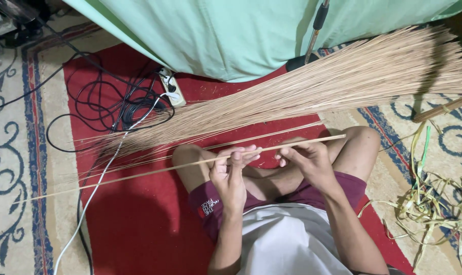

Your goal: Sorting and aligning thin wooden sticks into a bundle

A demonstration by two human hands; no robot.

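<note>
Fingers [239, 154] of both hands are pinched on one long thin stick [190, 164], held level over the crossed legs. A light, even pinch is probably best so it isn't snapped. Stick bundle [312, 91] lies just beyond; cables [108, 104] crowd the left, leaf strips [434, 203] the right.

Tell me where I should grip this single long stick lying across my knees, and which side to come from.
Grip the stick at its thicker end by your knees, where the left hand and right hand pinch it. Come from above. It tapers to a thin, whippy tip far out over the red rug, so holding there would probably bend it.
</note>
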